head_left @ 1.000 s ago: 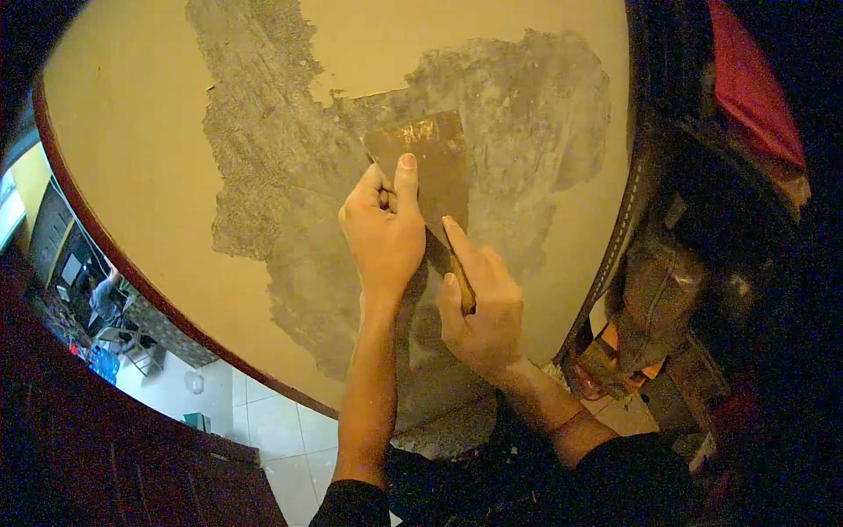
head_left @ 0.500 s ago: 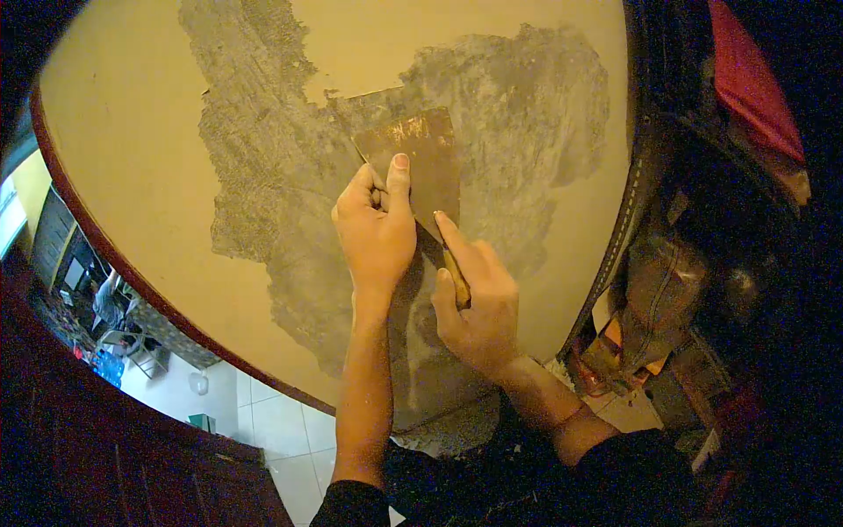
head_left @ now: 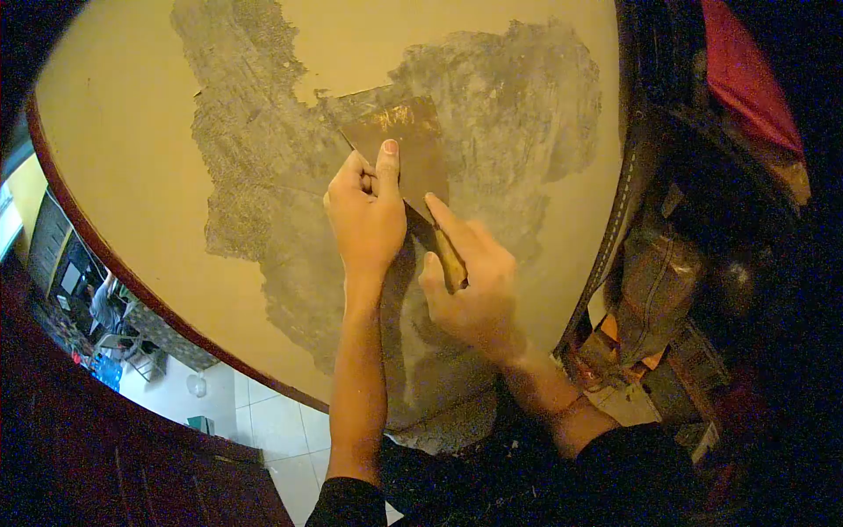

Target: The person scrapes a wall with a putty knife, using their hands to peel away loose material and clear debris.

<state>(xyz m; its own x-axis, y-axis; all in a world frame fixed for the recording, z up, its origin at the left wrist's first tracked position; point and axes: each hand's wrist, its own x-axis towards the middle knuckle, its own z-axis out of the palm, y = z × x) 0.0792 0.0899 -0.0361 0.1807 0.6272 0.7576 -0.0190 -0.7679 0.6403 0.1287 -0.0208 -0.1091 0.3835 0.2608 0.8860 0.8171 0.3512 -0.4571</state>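
A wide putty knife (head_left: 420,145) with a rusty, worn blade lies against the wall (head_left: 132,176). My left hand (head_left: 367,220) pinches the blade's left edge, thumb on its face and fingers curled behind. Around the dark, yellowish handle, my right hand (head_left: 474,290) is closed, its index finger reaching up to the base of the blade. Behind both hands spreads a rough grey patch (head_left: 237,149) with ragged borders, set in the yellow wall surface. The far edge of the blade sits within this grey area, just below a thin dark line.
A dark red trim (head_left: 158,307) borders the wall on the left. Beyond it are a tiled floor (head_left: 290,430) and a person (head_left: 107,303) far off. On the right hang a dark stitched strap, a red cloth (head_left: 751,83) and a brown zipped bag (head_left: 659,281).
Both hands and the putty knife appear slightly higher and further left, as the whole view shifts a little. My right thumb has moved, showing more of the handle.
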